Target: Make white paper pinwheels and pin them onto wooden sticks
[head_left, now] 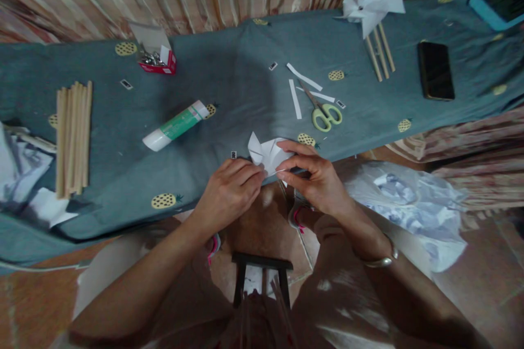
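On the cloth-covered surface [237, 82], white pinwheels [373, 4] at the back right appear finished, three sticks [380, 55] beneath them. At the near edge, folded paper [268, 157] is pinched in both grips, left hand [231, 191] and right hand [314, 174]; it looks part-shaped, no stick showing, while bare wooden rods [74, 139] lie at left.

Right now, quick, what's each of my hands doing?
Left hand: closed, holding the left side of the folded white paper piece.
Right hand: closed, thumb and fingers holding that paper's right side.
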Motion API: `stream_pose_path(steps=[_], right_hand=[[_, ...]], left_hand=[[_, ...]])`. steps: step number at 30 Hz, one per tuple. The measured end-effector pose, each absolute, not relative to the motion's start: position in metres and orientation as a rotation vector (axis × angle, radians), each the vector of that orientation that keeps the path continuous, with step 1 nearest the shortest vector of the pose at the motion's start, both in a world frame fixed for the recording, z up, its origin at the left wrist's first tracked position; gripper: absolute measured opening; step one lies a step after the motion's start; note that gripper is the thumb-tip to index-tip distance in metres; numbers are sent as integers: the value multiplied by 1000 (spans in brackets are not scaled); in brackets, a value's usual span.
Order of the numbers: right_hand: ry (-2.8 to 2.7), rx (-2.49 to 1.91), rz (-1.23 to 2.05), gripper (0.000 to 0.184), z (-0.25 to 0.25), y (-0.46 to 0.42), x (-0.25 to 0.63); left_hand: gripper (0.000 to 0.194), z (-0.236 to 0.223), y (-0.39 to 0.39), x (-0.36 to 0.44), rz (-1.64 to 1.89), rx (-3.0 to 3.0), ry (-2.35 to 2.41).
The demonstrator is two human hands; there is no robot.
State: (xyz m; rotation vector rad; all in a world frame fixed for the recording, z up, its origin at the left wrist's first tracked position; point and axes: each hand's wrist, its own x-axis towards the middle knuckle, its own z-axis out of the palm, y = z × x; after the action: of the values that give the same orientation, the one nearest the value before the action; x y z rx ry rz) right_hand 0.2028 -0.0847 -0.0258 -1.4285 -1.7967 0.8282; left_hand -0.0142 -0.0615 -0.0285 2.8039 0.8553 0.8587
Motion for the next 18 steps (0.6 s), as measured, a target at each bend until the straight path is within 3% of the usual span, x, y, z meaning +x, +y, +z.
stream_pose_path(steps=[11, 18], right_hand=[[-1846, -1485, 701, 9, -33, -77, 192], [-1844, -1494, 665, 6, -35, -76, 189]], left_hand=[[19, -32, -66, -12, 897, 2730, 804], [13, -36, -65, -11, 912, 2603, 821]])
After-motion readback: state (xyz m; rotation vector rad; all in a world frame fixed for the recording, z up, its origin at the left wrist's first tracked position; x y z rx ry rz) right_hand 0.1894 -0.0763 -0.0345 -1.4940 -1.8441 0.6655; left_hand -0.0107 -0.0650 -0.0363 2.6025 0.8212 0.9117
